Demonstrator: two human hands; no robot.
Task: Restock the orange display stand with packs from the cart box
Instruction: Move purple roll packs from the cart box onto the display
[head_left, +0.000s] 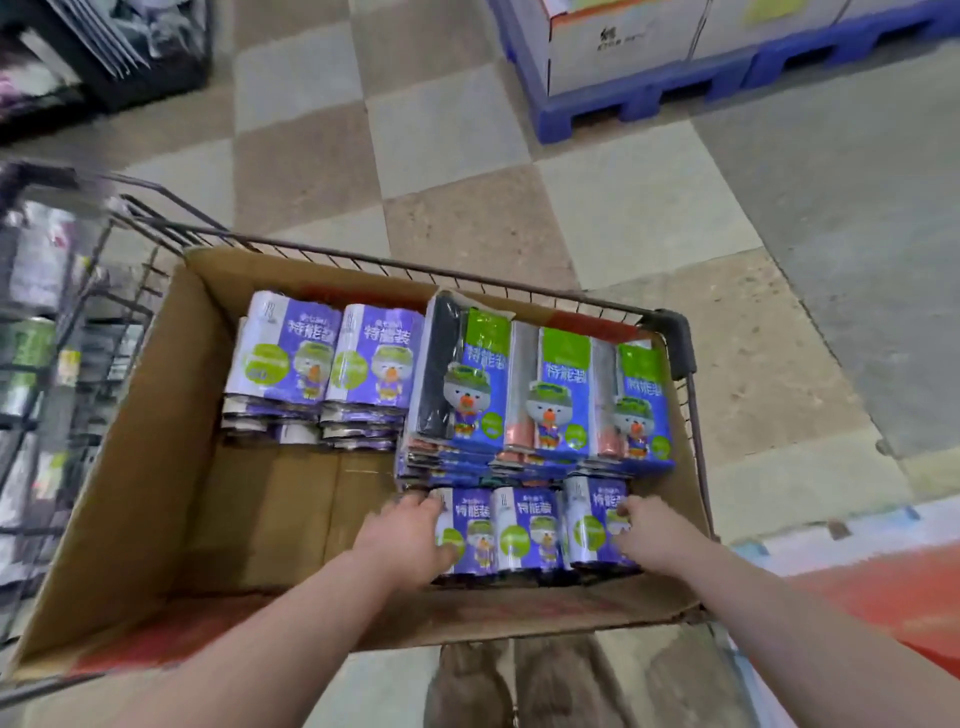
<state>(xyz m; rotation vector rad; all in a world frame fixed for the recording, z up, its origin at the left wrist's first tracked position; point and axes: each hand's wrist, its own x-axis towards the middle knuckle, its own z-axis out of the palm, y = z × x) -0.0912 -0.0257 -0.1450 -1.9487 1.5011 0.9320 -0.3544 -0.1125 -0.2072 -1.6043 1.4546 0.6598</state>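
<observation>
An open cardboard box (156, 457) sits in a wire cart (675, 338). Inside lie purple packs with a cartoon bear. Two stacks (322, 358) are at the back left, and taller blue-and-green packs (540, 395) fill the right. A near row of three purple packs (524, 525) lies at the front right. My left hand (410, 535) grips the left end of that row, fingers curled over the outer pack. My right hand (649, 530) grips the right end of the row. An orange surface (883, 608), perhaps the display stand, shows at the lower right.
A dark wire rack (47, 364) with goods stands left of the cart. Blue pallets (649, 98) with white cartons are at the far right. Checkered floor tiles (467, 171) lie ahead. The box's front left floor (270, 509) is bare cardboard.
</observation>
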